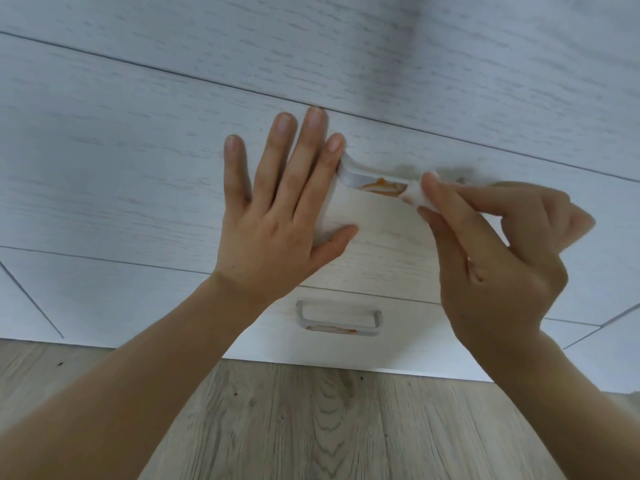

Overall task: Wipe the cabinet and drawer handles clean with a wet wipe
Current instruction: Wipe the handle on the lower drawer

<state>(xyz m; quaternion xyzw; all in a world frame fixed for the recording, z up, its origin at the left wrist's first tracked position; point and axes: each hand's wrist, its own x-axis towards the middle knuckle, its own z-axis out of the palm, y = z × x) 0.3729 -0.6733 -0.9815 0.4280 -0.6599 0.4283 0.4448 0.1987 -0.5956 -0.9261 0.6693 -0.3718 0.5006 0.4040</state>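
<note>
A white drawer front carries a pale handle smeared with orange-brown grime along its bar. My left hand lies flat on the drawer front with straight fingers, its index fingertip beside the handle's left end. My right hand pinches a small white wet wipe between thumb and fingers and holds it against the right part of the handle's bar. The handle's right end is hidden behind that hand. Lower down, a second handle on the drawer below also shows an orange smear on its bar.
White wood-grain drawer fronts fill the view, split by thin dark seams. A grey wood-look floor runs below the cabinet's base. Both of my forearms reach up from the bottom of the view.
</note>
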